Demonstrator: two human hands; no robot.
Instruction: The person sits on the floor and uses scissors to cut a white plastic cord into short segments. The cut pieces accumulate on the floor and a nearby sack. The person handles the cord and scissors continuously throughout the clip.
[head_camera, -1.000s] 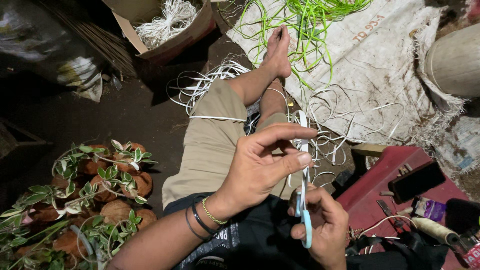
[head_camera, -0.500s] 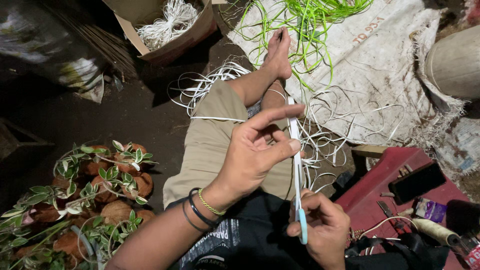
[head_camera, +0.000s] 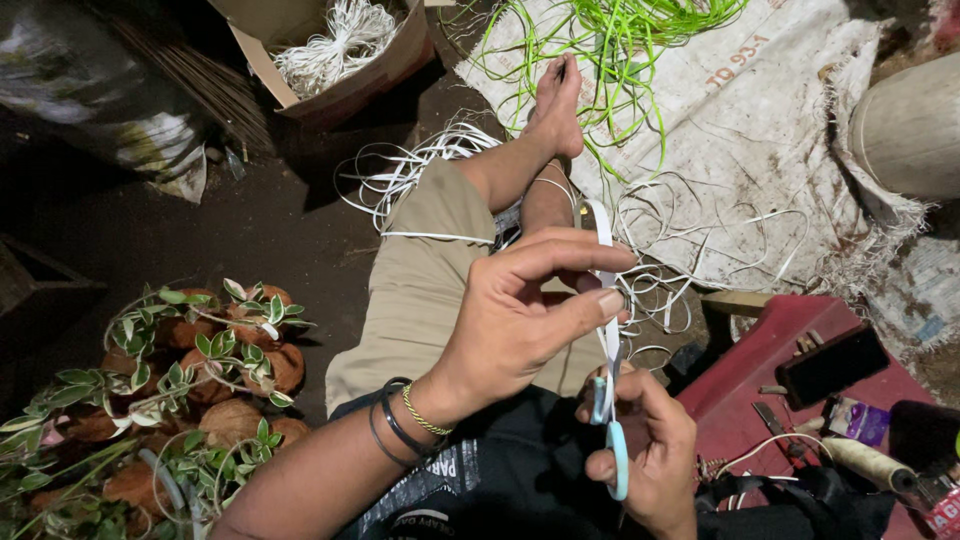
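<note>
My left hand (head_camera: 525, 315) is raised over my lap, thumb and forefinger pinching a flat white strip (head_camera: 602, 235) that runs upright past my fingers. Below it my right hand (head_camera: 650, 455) grips light blue scissors (head_camera: 612, 440), their blades pointing up along the strip. I sit on the ground with one bare leg stretched forward, foot (head_camera: 556, 100) resting on a dirty white sack (head_camera: 760, 130). Bracelets circle my left wrist.
Loose white strips (head_camera: 410, 170) and green strips (head_camera: 610, 40) lie around my legs. A cardboard box (head_camera: 340, 50) holds more white strips. Small potted plants (head_camera: 190, 370) stand at the left. A red tray (head_camera: 800, 390) with tools and a phone sits at the right.
My left hand has slid up the white strip, and the scissors in my right hand have shifted slightly under it.
</note>
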